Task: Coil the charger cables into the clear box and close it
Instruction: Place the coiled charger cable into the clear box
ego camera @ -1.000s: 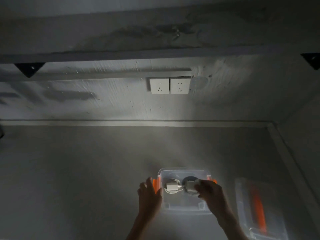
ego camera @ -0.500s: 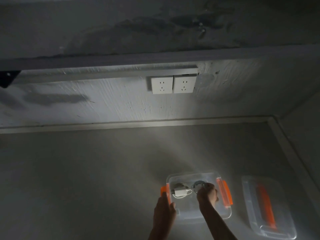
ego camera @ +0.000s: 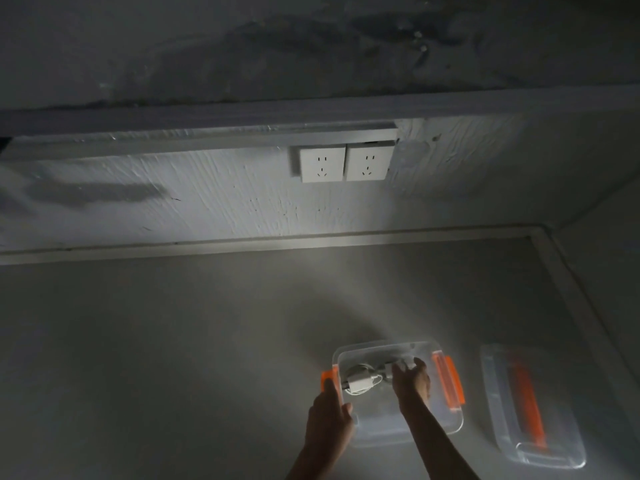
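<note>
Grey bench point(ego camera: 156, 358) fills lower half of frame, dim, lit patch at centre. Pale raised edge along back and right side. Clear box point(ego camera: 429, 424) with orange side latches sits on it, lower centre right. Clear lid point(ego camera: 498, 403) with orange handle lies flat just right of box, apart.

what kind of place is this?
Likely a dim home or utility corner, on a plain grey surface against a rough painted wall. Cues: twin wall sockets, a shelf above, and a clear box holding chargers.
</note>
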